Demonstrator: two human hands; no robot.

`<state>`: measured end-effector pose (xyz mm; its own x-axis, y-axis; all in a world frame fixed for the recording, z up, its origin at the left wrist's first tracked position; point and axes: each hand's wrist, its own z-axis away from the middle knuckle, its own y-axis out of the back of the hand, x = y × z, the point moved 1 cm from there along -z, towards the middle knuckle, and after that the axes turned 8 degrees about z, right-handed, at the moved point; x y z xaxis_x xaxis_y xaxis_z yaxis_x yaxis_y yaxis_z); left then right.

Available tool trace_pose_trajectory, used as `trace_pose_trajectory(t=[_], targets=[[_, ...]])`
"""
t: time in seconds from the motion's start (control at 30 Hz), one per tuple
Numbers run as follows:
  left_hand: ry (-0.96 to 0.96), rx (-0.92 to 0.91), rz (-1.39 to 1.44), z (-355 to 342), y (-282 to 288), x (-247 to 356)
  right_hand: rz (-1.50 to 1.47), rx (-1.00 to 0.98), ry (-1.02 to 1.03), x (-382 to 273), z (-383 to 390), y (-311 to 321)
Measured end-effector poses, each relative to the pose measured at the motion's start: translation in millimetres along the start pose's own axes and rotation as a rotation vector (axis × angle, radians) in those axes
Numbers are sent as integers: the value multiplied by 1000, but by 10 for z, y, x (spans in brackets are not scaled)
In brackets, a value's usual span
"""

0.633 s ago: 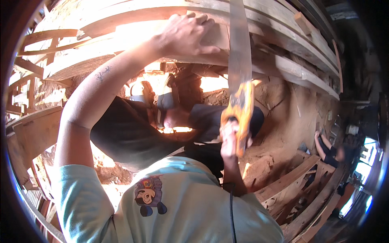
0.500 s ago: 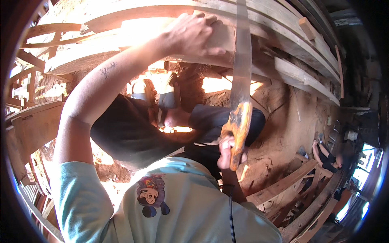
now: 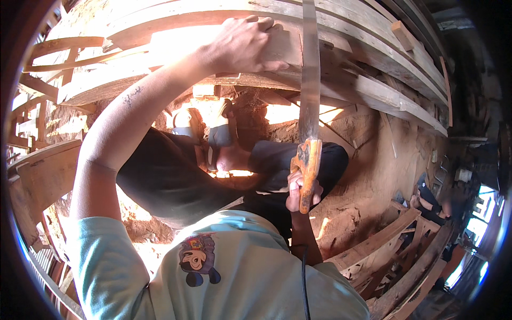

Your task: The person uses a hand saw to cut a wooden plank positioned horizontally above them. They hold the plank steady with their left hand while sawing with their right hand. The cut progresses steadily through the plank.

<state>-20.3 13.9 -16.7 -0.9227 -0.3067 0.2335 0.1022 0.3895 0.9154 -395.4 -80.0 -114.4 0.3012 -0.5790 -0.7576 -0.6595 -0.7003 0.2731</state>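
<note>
My right hand (image 3: 300, 194) is wrapped round the worn orange handle of a handsaw (image 3: 310, 85). The saw's long blade points away from me and crosses a wooden board (image 3: 290, 49), close beside a cut line or board end. Whether the teeth are inside the wood, I cannot tell. To the left of the blade, my left hand (image 3: 246, 47) grips the board from above, its fingers curled over the far edge and its thumb spread toward the blade.
Long wooden planks (image 3: 368, 53) run across the far side, with a small wood block (image 3: 402, 35) on them. My bent legs (image 3: 165, 176) are below the board. Timber frames (image 3: 376, 242) stand at the lower right. Another person (image 3: 432, 205) sits at the far right.
My right hand has pushed the saw a little farther away, and the blade has shifted slightly left. My left hand stays on the board. The person at the far right has changed posture.
</note>
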Motion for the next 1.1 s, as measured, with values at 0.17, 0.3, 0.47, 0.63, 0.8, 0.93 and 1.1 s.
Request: trace_pose_trajectory(t=[0.17,0.3,0.47,0.63,0.8,0.93,1.1], targets=[[26,-126,90,-41,32,75,490,21,133,-79,-74,82],[55,-137,72,-16,39,175,333,-116,13,-345,-861,-13],[72,-51,76,-9,-4,70,387,-14,-51,-482,166,325],[-10,-50,86,-41,17,95,519,-37,-78,-224,-373,14],[57,-20,105,-31,-3,49,509,-89,-49,-441,-628,3],[28,-23,111,-57,-89,6,122,37,-249,-665,-138,280],[-52,41,18,42,-134,219,461,-28,108,-314,-1136,-71]])
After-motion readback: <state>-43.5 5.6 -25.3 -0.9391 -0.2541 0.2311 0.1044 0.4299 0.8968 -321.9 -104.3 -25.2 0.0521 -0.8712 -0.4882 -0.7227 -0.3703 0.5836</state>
